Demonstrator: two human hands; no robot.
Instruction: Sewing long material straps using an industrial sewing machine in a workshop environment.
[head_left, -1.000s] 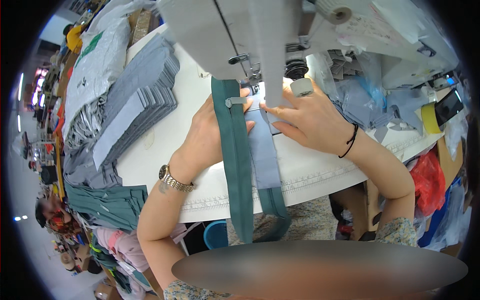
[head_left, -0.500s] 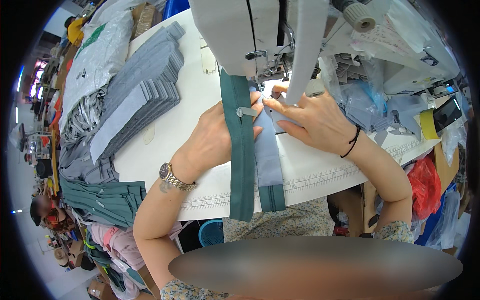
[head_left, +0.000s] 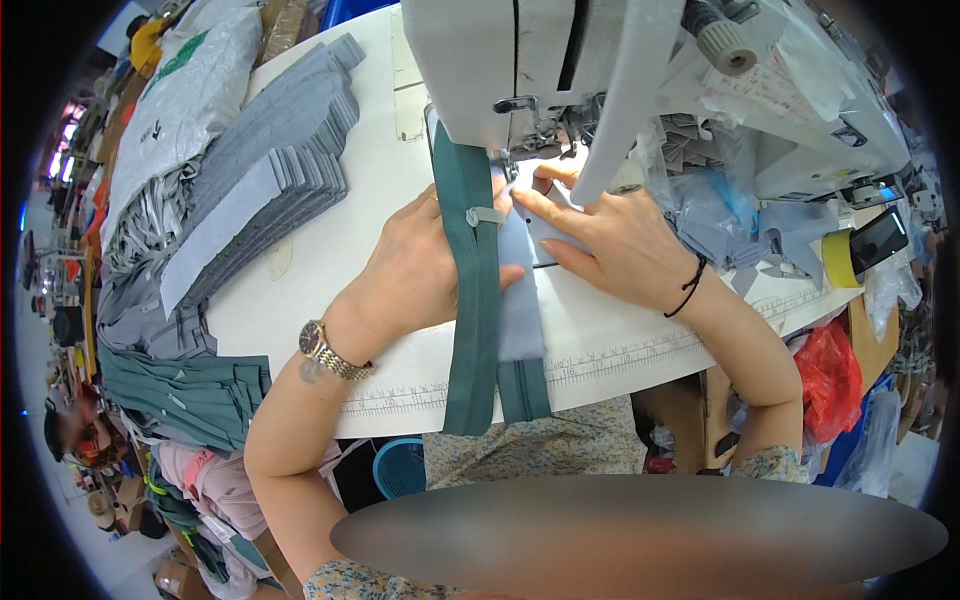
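At the needle of a white sewing machine (head_left: pixel 460 70) lies a grey fabric strip (head_left: pixel 519 320), its near end joined to a short dark green zipper piece (head_left: pixel 524 390). A long green zipper (head_left: pixel 470 340) with a pale pull tab (head_left: pixel 484 215) hangs across my left hand (head_left: pixel 415 262). That hand rests on the strip with its thumb stretched out; the zipper hides most of its fingers. My right hand (head_left: pixel 615 240) lies right of the needle. Its index fingertip touches the fabric edge beside the presser foot, with the thumb spread apart and the other fingers partly hidden.
Stacked grey fabric pieces (head_left: pixel 250 210) and a pile of green zippers (head_left: pixel 180 395) lie to the left, beside a white plastic sack (head_left: pixel 195 90). On the right are yellow tape (head_left: pixel 838 258), a phone (head_left: pixel 880 240) and a red plastic bag (head_left: pixel 828 380). A printed ruler (head_left: pixel 640 355) follows the table's near edge.
The whole view has shifted slightly, so most things appear further left. My left fingertips show less beyond the zipper than before. My right hand keeps nearly the same place by the needle.
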